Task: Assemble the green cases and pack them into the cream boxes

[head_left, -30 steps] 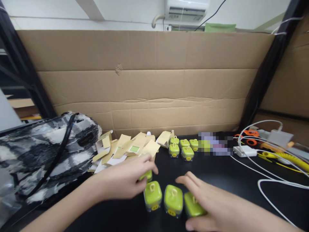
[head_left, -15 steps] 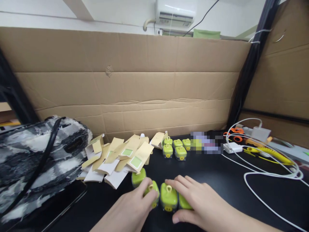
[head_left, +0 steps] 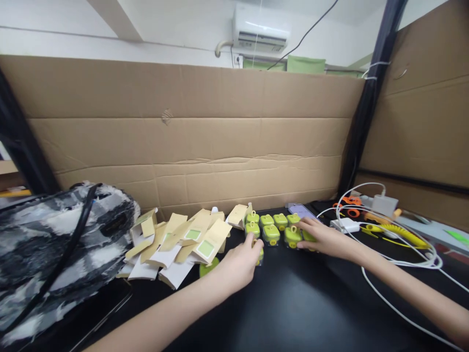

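Note:
Several small green-lidded boxes (head_left: 271,227) stand in a cluster on the black table (head_left: 300,303), near the cardboard wall. My left hand (head_left: 240,260) is closed on one green box (head_left: 260,254) at the cluster's front left. My right hand (head_left: 322,238) reaches to the cluster's right side, with its fingers over a green box (head_left: 306,237); another green box (head_left: 292,235) touches its fingertips. A single green box (head_left: 208,268) lies apart, left of my left hand, by the paper cartons.
A pile of flattened tan and white paper cartons (head_left: 183,239) lies left of the cluster. A furry black-and-white bag (head_left: 54,234) fills the left. A phone (head_left: 301,210), white charger (head_left: 346,225), white cables (head_left: 384,288) and a yellow coiled cord (head_left: 397,234) lie right. The cardboard wall (head_left: 220,137) closes the back.
Both hands moved away from me across the table, taking the near green boxes up to the far cluster. One green box stayed behind by the cartons.

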Demonstrator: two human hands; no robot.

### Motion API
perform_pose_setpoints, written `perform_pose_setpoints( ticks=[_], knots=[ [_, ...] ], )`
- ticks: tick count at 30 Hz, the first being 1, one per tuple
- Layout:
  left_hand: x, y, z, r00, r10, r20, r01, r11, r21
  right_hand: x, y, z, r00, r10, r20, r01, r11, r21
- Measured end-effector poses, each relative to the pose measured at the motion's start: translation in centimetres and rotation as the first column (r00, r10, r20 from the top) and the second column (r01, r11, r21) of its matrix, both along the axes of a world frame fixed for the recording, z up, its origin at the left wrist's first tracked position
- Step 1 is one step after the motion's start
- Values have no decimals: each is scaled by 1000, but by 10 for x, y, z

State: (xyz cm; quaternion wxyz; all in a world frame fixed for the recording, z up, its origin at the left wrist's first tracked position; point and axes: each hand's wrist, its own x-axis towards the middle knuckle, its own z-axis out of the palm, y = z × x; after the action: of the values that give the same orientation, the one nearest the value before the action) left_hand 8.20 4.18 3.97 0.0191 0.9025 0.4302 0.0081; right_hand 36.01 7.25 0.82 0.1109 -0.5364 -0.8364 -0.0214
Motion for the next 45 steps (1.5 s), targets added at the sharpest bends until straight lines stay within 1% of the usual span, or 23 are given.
perform_pose_setpoints(
  ticks=[3, 5, 7, 9, 11, 12, 15, 17, 19, 20, 23, 25, 27, 30, 32, 34, 35, 37, 39, 40, 42, 45],
  knots=[
    [2, 14, -6, 999, -17, 51, 15, 999, 44, 2, 19, -4, 999, 44, -6, -43, 996, 73],
    [3, 20, -10, 996, -26, 89, 20, 998, 59, 3, 24, -7, 998, 60, -14, -58, 991, 124],
    [2, 23, -11, 990, -40, 136, 31, 997, 69, 0, 23, -8, 998, 62, -27, -56, 982, 181],
    [-3, 23, -7, 976, -52, 210, 34, 995, 91, -10, 15, -7, 997, 64, -47, -51, 969, 242],
    [-12, 22, 4, 950, -57, 308, 15, 991, 135, -32, 1, -4, 992, 108, -61, -86, 956, 280],
    [-17, 21, 11, 931, -56, 360, -4, 986, 164, -48, -7, -2, 986, 154, -61, -131, 951, 281],
    [-32, 15, 35, 870, -59, 490, -70, 968, 242, -110, -33, 2, 933, 357, -46, -341, 917, 207],
    [-38, 11, 47, 834, -76, 546, -89, 959, 269, -151, -43, 4, 901, 429, -70, -416, 897, 149],
    [-40, 6, 53, 812, -101, 575, -73, 959, 272, -181, -44, 3, 897, 427, -110, -418, 903, 102],
    [-40, 4, 54, 806, -115, 581, -57, 962, 268, -190, -42, 1, 900, 415, -134, -406, 910, 86],
    [-34, 1, 53, 801, -149, 579, 1, 969, 248, -201, -32, -6, 905, 376, -198, -378, 925, 27],
    [-29, 2, 52, 806, -163, 569, 30, 972, 235, -200, -27, -10, 903, 364, -229, -381, 924, -32],
    [-25, 3, 52, 812, -170, 558, 48, 973, 226, -196, -28, -10, 896, 360, -259, -391, 917, -80],
    [-29, 3, 54, 828, -175, 533, 60, 972, 226, -179, -43, -1, 884, 360, -299, -407, 907, -110],
    [-42, 1, 55, 844, -169, 509, 54, 971, 232, -156, -60, 8, 891, 341, -300, -391, 912, -125],
    [-63, -2, 55, 865, -141, 482, 24, 970, 240, -123, -75, 15, 922, 276, -271, -321, 937, -140],
    [-75, -4, 54, 876, -120, 467, 2, 970, 245, -104, -80, 16, 942, 225, -250, -265, 954, -142],
    [-100, -6, 52, 899, -71, 433, -42, 968, 247, -68, -81, 14, 970, 123, -208, -150, 981, -122],
    [-121, -7, 46, 918, -25, 396, -78, 967, 243, -39, -72, 7, 981, 57, -183, -73, 994, -84],
    [-128, -7, 42, 926, -3, 378, -96, 966, 242, -29, -64, 3, 984, 32, -175, -42, 998, -54],
    [-135, -8, 32, 941, 43, 337, -132, 961, 244, -20, -48, -4, 987, -6, -162, 9, 1000, 18],
    [-130, -9, 12, 962, 97, 257, -167, 949, 266, -30, -35, -5, 988, -45, -147, 67, 987, 146]
  ],
)
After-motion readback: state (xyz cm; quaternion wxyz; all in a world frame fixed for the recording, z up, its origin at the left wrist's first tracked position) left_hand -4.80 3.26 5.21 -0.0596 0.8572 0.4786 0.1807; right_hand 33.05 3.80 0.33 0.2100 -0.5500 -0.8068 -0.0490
